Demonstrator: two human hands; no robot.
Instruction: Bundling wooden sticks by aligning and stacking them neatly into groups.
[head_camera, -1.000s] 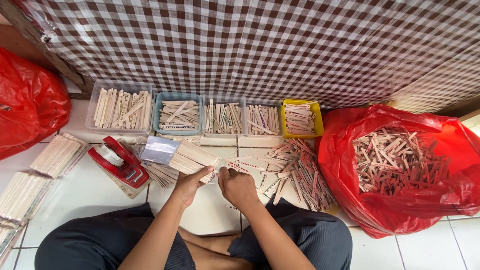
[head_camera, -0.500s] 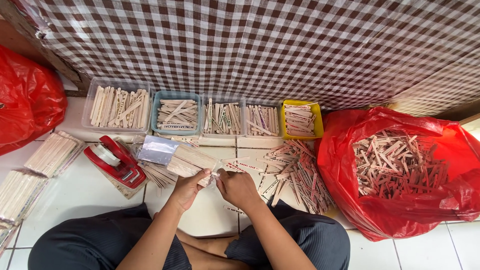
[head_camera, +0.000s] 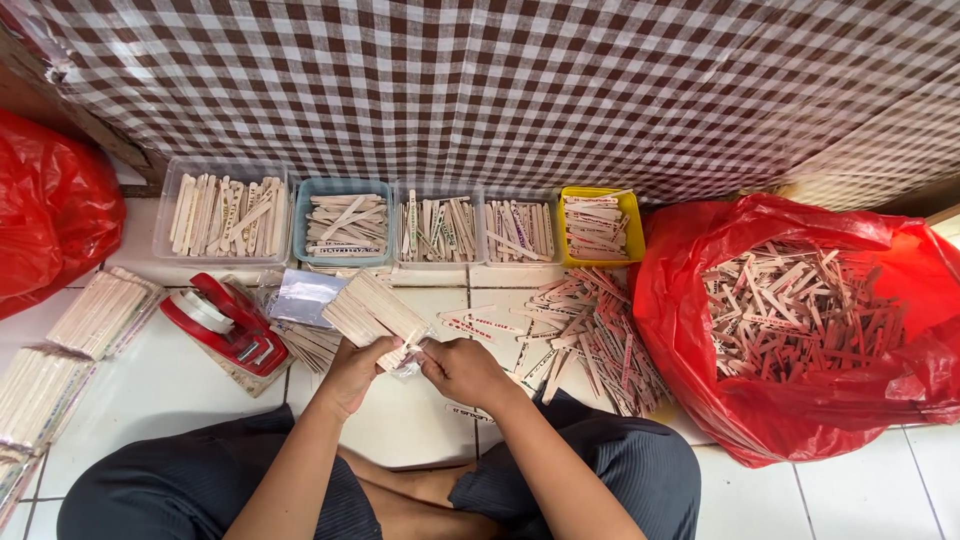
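Both hands, left hand (head_camera: 357, 368) and right hand (head_camera: 462, 368), grip a stick bundle (head_camera: 375, 312); tape dispenser (head_camera: 222, 322) lies left, loose sticks (head_camera: 590, 335) right, bare floor tiles (head_camera: 160, 385) between.

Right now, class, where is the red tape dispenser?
The tape dispenser sits on the white floor at lower left of the head view, left of the left hand, below the clear tray.

I see my left hand (head_camera: 357, 370) gripping a flat bundle of pale wooden ice-cream sticks (head_camera: 372, 308), while my right hand (head_camera: 462, 368) pinches its near end beside a scrap of clear plastic. A red tape dispenser (head_camera: 222, 322) sits just left. Loose sticks (head_camera: 590, 335) lie scattered on the white tiled floor (head_camera: 150, 390), near the open red plastic bag of sticks (head_camera: 800, 320).
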